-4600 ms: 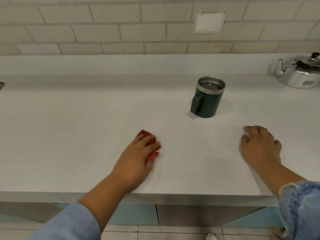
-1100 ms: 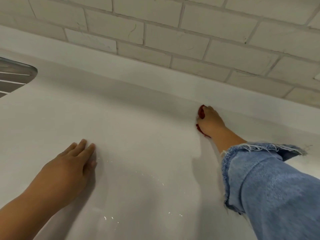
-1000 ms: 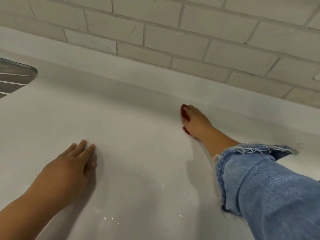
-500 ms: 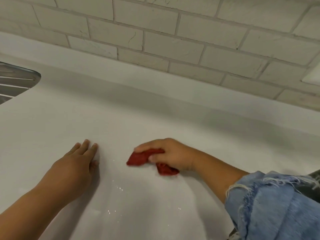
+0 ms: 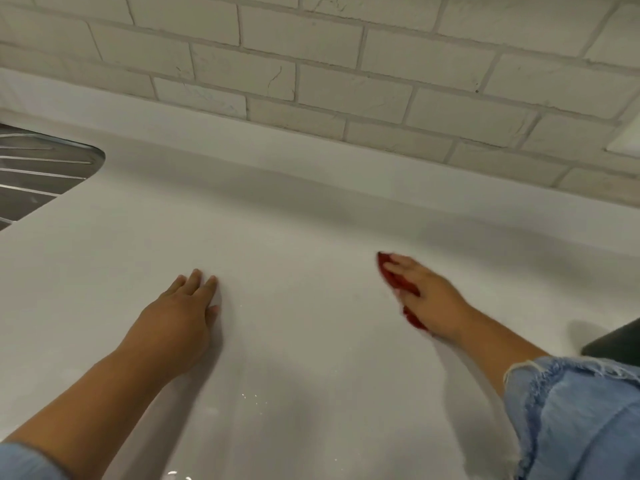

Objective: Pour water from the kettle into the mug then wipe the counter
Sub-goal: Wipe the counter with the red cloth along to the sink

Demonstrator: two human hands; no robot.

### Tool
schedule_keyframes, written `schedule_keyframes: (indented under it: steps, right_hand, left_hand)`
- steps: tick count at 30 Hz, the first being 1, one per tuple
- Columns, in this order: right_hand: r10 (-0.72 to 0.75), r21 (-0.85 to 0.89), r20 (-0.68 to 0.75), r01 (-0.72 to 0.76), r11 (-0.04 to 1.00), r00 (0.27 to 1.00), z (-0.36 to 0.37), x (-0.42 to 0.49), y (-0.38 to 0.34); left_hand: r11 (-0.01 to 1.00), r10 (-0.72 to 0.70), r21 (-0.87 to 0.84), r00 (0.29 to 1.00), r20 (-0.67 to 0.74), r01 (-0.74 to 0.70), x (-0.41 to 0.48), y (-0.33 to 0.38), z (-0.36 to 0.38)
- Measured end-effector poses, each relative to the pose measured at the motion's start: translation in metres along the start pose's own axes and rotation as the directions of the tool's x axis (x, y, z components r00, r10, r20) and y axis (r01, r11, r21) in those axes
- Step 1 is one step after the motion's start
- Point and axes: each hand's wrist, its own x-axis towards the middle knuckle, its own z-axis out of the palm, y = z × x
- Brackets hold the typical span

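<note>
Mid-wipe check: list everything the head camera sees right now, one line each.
counter: one, white, centre and foreground.
brick wall: one, off-white, behind the counter.
drainboard: one, steel, left edge.
wall plate: one, white, cut off at right edge.
cloth: one, red, on the counter under the right hand.
water drops: a few, clear, counter, bottom centre.
dark object: one, cut off at right edge, unidentifiable.
sleeves: two, blue denim, bottom corners.
left hand: one, flat on the counter, holding nothing.
right hand: one, fingers straight, pressing the cloth.
</note>
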Motion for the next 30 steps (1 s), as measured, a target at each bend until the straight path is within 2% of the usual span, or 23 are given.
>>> schedule_keyframes:
  steps: [3, 5, 6, 8, 10, 12, 14, 16, 18, 19, 20, 24, 27, 28, 30]
  right_hand:
    - [-0.167, 0.037, 0.085, 0.164, 0.986, 0.982, 0.029, -0.033, -0.042]
    - [-0.178, 0.137, 0.177, 0.155, 0.978, 0.968, 0.041, -0.056, -0.062]
    - [-0.144, 0.238, 0.222, 0.09, 0.967, 0.964, 0.043, -0.065, -0.07]
    - [-0.047, 0.49, 0.246, -0.082, 0.868, 0.968, 0.038, -0.08, -0.078]
    - [0.083, 0.628, 0.141, -0.154, 0.763, 0.987, 0.02, -0.088, -0.075]
    - [0.257, 0.712, 0.014, -0.19, 0.676, 0.966, -0.002, -0.1, -0.062]
    - [0.423, 0.68, -0.098, -0.25, 0.689, 0.901, -0.019, -0.119, -0.042]
    - [0.545, 0.467, -0.194, -0.411, 0.783, 0.816, -0.023, -0.142, -0.021]
    - [0.523, 0.052, -0.268, -0.53, 0.846, 0.809, -0.015, -0.161, -0.01]
    - [0.471, -0.094, -0.293, -0.515, 0.852, 0.832, -0.008, -0.166, -0.01]
    - [0.424, -0.134, -0.302, -0.478, 0.868, 0.854, 0.001, -0.167, -0.016]
    - [0.208, -0.097, -0.255, -0.239, 0.966, 0.944, 0.047, -0.148, -0.075]
    - [0.088, -0.098, -0.125, -0.101, 0.99, 0.988, 0.084, -0.124, -0.126]
    - [0.076, -0.025, -0.068, -0.078, 0.997, 0.995, 0.093, -0.118, -0.139]
    - [0.091, 0.255, 0.03, -0.095, 0.962, 0.995, 0.095, -0.11, -0.156]
  left_hand:
    - [1.0, 0.007, -0.001, 1.0, -0.004, -0.007, -0.002, 0.004, -0.004]
    - [0.999, 0.003, -0.038, 1.0, 0.007, -0.002, -0.005, 0.005, -0.009]
    - [0.998, 0.009, -0.065, 1.0, 0.01, -0.008, -0.008, 0.006, -0.012]
    - [0.993, 0.045, -0.104, 0.999, -0.01, -0.046, -0.02, 0.006, -0.015]
    - [0.989, 0.069, -0.13, 0.997, -0.019, -0.071, -0.035, 0.006, -0.018]
    - [0.986, 0.087, -0.145, 0.996, 0.028, -0.082, -0.055, 0.006, -0.02]
    - [0.986, 0.113, -0.136, 0.988, 0.108, -0.098, -0.072, 0.005, -0.019]
    - [0.989, 0.122, -0.101, 0.975, 0.184, -0.104, -0.084, 0.003, -0.019]
    - [0.993, 0.107, -0.072, 0.966, 0.237, -0.093, -0.092, 0.0, -0.018]
    - [0.993, 0.113, -0.062, 0.96, 0.256, -0.1, -0.094, -0.001, -0.018]
    - [0.992, 0.121, -0.054, 0.954, 0.275, -0.11, -0.095, -0.002, -0.019]
    - [0.991, 0.13, -0.039, 0.938, 0.321, -0.125, -0.095, -0.004, -0.021]
    - [0.991, 0.133, -0.028, 0.939, 0.318, -0.13, -0.096, -0.002, -0.021]
    - [0.991, 0.131, -0.025, 0.939, 0.319, -0.129, -0.096, -0.002, -0.021]
    - [0.99, 0.136, -0.025, 0.936, 0.324, -0.135, -0.094, -0.004, -0.021]
